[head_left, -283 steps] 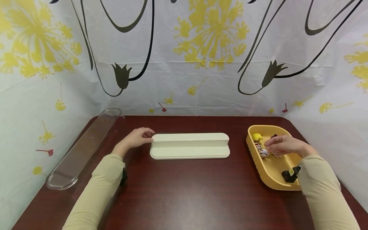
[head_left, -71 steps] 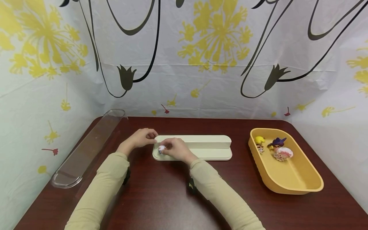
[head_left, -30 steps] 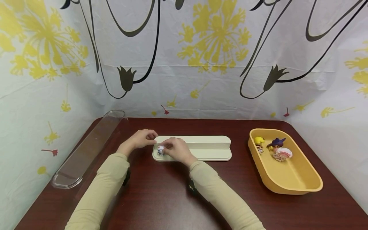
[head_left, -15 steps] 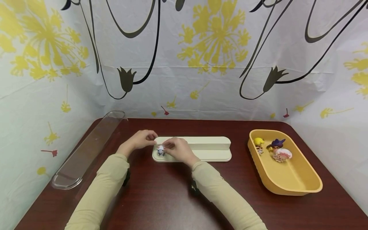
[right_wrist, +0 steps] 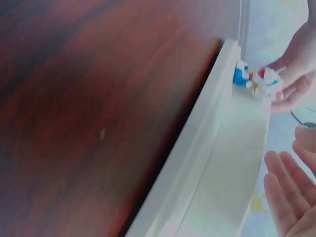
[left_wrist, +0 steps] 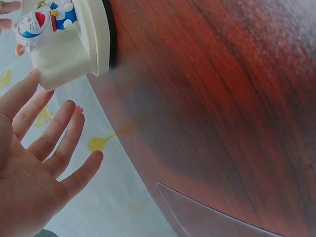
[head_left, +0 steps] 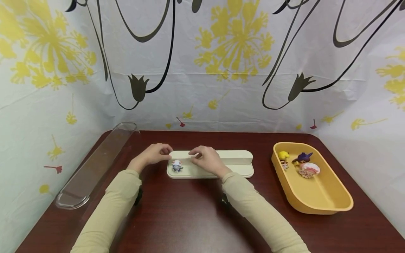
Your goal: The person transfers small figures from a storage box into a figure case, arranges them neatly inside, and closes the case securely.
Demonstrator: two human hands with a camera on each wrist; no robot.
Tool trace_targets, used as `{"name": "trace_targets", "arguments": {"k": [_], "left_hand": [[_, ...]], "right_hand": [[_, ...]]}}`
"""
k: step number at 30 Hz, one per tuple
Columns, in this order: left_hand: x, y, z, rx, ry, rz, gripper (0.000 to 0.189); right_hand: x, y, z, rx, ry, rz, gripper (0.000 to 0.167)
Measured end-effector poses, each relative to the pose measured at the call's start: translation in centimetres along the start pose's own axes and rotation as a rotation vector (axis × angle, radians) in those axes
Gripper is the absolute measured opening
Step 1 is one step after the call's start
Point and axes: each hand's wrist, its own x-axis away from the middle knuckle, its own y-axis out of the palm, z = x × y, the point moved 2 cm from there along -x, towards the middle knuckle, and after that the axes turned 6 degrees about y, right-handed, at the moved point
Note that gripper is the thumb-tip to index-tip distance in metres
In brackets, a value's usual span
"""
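one figurine up on the stand, four in the tray

head view: the left hand (head_left: 153,153) is at the left end of the cream stand (head_left: 234,170), fingers a little bent and parted; the right hand (head_left: 207,160) is over the stand's middle, fingers loosely parted, holding nothing; between the two sets of fingers the blue-and-white figurine (head_left: 177,166) stands on the lower step, apart from the right fingertips; well to the right of the right fingers, the yellow tray (head_left: 319,191) holds the yellow figurine (head_left: 283,155), the purple-hatted figurine (head_left: 304,157), the pink-and-white figurine (head_left: 309,170) and a small figurine (head_left: 284,164) too tiny to make out; out to the left of the left fingers lies the clear cover (head_left: 95,168); by this layout, i judge one figurine set out, four left in the tray, the cover not on the stand

left wrist view: the left fingers are long and spread, gripping nothing that i can see; the thumb tip appears to touch the stand's end, just beside the figurine's head

right wrist view: the right fingers are relaxed and bare, clear of the stand; the figurine is beyond them, near the left fingers
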Motion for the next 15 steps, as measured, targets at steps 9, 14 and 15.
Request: {"name": "trace_targets", "arguments": {"k": [9,14,15], "left_hand": [[0.1,0.1,0.1,0.007,0.004,0.001,0.022],[0.0,0.1,-0.1,0.008,0.007,0.006,0.021],[0.0,0.1,-0.1,0.009,0.007,0.007,0.021]], "right_hand": [[0.4,-2.3,1.7,0.041,0.038,0.006,0.02],[0.7,-3.7,2.6,0.082,0.05,0.019,0.019],[0.7,-4.0,2.8,0.09,0.056,0.02,0.019]]}}
